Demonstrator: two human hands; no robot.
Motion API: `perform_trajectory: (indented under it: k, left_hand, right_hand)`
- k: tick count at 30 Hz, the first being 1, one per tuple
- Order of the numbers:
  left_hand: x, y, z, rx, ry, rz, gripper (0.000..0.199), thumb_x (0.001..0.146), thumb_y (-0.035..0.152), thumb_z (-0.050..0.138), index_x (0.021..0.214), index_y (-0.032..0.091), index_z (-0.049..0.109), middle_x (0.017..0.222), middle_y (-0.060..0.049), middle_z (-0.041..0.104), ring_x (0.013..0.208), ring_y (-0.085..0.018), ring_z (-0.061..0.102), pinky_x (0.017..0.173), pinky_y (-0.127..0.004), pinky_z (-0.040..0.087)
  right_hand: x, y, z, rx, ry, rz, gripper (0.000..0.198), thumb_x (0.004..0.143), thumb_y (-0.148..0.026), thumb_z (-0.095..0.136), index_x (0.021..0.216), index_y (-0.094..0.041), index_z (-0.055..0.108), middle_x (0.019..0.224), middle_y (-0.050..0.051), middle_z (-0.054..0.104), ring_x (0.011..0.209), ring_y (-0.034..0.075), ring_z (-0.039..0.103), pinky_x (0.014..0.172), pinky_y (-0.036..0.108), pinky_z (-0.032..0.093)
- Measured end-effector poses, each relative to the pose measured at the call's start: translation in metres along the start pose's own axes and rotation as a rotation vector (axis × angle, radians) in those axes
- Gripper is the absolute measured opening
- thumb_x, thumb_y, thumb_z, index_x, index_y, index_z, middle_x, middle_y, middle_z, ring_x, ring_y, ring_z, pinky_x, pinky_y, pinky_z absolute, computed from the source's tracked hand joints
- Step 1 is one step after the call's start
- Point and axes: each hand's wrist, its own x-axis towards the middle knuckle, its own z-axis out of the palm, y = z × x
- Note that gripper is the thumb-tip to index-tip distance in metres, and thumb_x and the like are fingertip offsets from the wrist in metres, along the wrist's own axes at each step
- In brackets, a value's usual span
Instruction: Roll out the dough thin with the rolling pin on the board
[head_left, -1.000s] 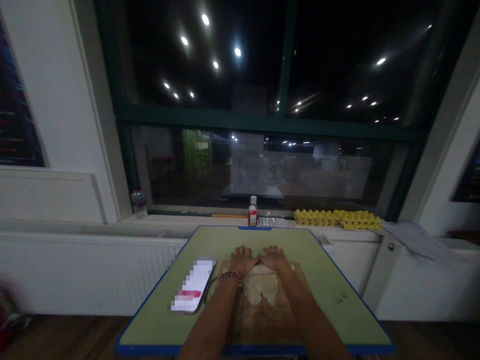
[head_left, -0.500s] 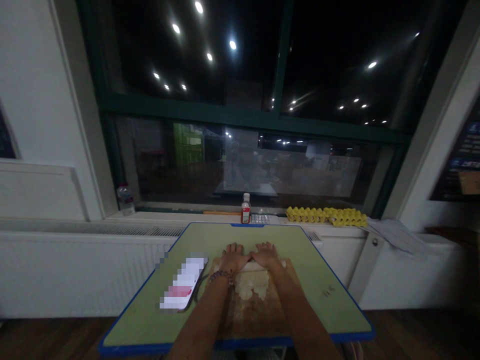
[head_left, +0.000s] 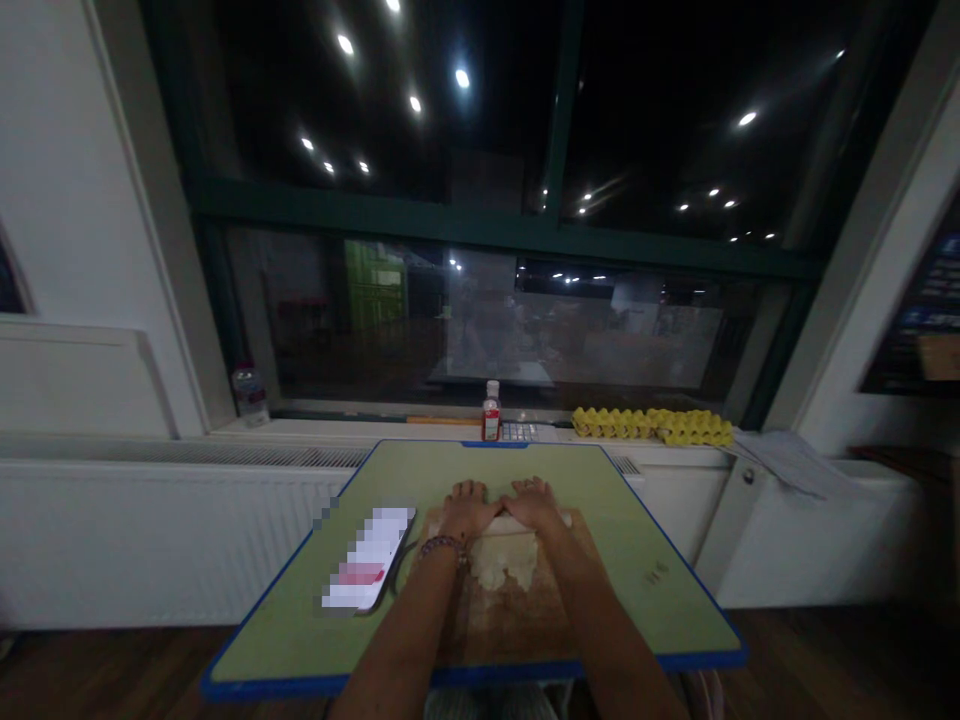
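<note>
My left hand point(head_left: 468, 512) and my right hand point(head_left: 529, 502) lie palm down side by side, thumbs nearly touching, at the far end of a wooden board point(head_left: 510, 630). Fingers on both are stretched forward. Beneath the palms runs a pale, bar-shaped thing point(head_left: 501, 524), which looks like a rolling pin; most of it is covered by the hands. A thin, ragged-edged sheet of dough point(head_left: 504, 560) lies flat on the board between my forearms. My left wrist wears a beaded bracelet.
A green table point(head_left: 645, 610) with a blue rim carries the board and a phone point(head_left: 369, 560) on the left. Behind it, the sill holds a small red-labelled bottle point(head_left: 491, 415), a yellow egg tray point(head_left: 652, 426) and a clear water bottle point(head_left: 250, 398). A window rises above.
The camera view has tilted very slightly. Both hands stay on the pale bar in nearly the same place, and the dough sheet looks much the same.
</note>
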Motion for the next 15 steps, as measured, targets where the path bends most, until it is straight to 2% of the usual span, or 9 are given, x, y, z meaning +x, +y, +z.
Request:
perform_trajectory:
  k: [9,15]
  left_hand:
    - [0.0,0.0,0.001,0.004,0.047,-0.011,0.06,0.089,0.055,0.037,0.134,0.019,0.051,0.146,-0.014,0.047,0.136,-0.029,0.038,0.106,-0.042,0.034]
    - [-0.001,0.002,0.001,0.012,0.018,-0.025,0.06,0.088,0.054,0.037,0.132,0.017,0.053,0.143,-0.015,0.049,0.135,-0.03,0.039,0.106,-0.044,0.035]
  right_hand:
    - [-0.005,-0.001,-0.005,0.016,0.08,0.027,0.06,0.092,-0.049,0.033,0.136,-0.014,0.054,0.143,0.012,0.053,0.14,0.029,0.034,0.11,0.041,0.026]
    - [-0.013,-0.005,-0.005,-0.028,0.113,0.09,0.061,0.094,-0.048,0.031,0.136,-0.01,0.055,0.142,0.017,0.052,0.143,0.035,0.027,0.113,0.052,0.015]
